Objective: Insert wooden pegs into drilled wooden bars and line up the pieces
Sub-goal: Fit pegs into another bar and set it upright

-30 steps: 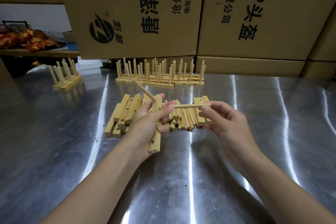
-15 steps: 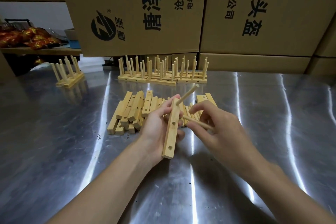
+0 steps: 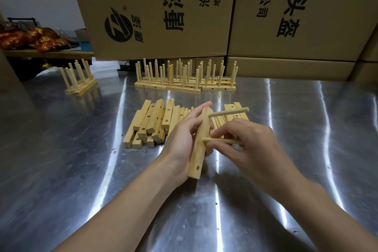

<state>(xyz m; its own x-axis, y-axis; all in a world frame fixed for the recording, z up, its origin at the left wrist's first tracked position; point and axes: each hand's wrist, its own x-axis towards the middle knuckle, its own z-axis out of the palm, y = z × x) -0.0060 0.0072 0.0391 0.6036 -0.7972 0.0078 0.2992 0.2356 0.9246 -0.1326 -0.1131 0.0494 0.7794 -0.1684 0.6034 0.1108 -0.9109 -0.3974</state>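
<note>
While the left hand (image 3: 184,135) grips a pale drilled wooden bar (image 3: 201,145) above the shiny steel table (image 3: 61,159), one round wooden peg (image 3: 229,112) juts from its top hole; right hand (image 3: 251,149) fingers pinch a second peg (image 3: 222,141) at the middle hole.

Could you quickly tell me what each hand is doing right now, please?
Left hand: closed around the drilled bar.
Right hand: pinching a peg at the bar's middle hole.

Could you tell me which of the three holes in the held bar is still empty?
The lowest hole, near the bar's bottom end; both holes above it have pegs.
</note>
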